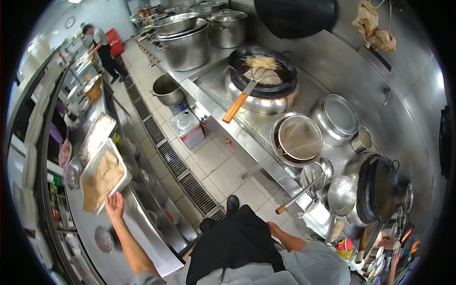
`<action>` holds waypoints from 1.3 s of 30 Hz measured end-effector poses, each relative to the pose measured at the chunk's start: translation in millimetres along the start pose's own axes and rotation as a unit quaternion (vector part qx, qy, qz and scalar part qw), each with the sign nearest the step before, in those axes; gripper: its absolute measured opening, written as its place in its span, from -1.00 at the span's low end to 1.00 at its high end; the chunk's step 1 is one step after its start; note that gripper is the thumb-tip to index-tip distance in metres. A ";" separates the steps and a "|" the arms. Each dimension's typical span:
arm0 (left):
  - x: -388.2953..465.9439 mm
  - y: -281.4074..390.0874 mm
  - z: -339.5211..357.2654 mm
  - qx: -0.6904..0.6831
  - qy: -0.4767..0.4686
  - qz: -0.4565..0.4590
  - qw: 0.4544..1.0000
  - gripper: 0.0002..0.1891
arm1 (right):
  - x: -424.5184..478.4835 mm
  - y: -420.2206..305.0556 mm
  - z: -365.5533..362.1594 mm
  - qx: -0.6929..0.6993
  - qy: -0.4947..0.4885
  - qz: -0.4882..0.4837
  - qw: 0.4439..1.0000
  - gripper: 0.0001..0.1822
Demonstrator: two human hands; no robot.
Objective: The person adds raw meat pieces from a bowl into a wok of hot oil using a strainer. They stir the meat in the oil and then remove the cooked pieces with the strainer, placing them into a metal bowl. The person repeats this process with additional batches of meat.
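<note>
My left hand (114, 205) is at the near corner of a white plastic basket (127, 174), palm up and fingers extended; whether it touches the rim is unclear. Brown paper (103, 174) lines the basket, which sits on the steel counter (142, 221). My right hand (273, 228) hangs beside my black apron (235, 238), its fingers mostly hidden. On the range to my right, a wok (231, 67) holds dark oil with pale yellow food (262, 62) frying in it. A wire skimmer with a wooden handle (237, 107) rests across that wok's rim.
A strainer (300, 137) lies over a pot beside the wok. Ladles and a perforated skimmer (342, 196) stick out near a second wok (384, 188). Large stockpots (187, 48) stand farther back. A floor drain grate (178, 164) runs along the aisle; a co-worker (101, 46) stands beyond.
</note>
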State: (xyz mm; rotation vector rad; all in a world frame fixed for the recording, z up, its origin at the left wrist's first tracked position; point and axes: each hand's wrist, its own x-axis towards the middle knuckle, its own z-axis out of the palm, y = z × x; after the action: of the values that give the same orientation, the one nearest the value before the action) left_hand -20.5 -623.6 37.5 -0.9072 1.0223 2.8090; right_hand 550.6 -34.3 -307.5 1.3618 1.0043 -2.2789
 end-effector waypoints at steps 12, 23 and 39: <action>-73.5 -285.5 92.4 0.265 -0.155 -0.155 0.939 -0.88 | 17.0 -27.3 62.3 0.151 0.029 -0.055 0.987 -0.72; -0.1 -544.9 172.3 0.710 -0.552 0.168 0.404 -0.33 | -76.8 -29.9 100.5 -0.016 0.217 -0.109 0.970 -0.66; 56.9 -632.1 249.1 0.843 -0.523 0.103 -0.068 -0.44 | -100.2 41.7 106.0 -0.178 0.443 -0.112 0.872 -0.66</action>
State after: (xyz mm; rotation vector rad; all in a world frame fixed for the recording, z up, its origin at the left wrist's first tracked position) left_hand -66.2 11.0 -207.6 1.3945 1.9969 -0.4833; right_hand 556.5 -147.1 -206.3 2.2353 1.8087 -1.3965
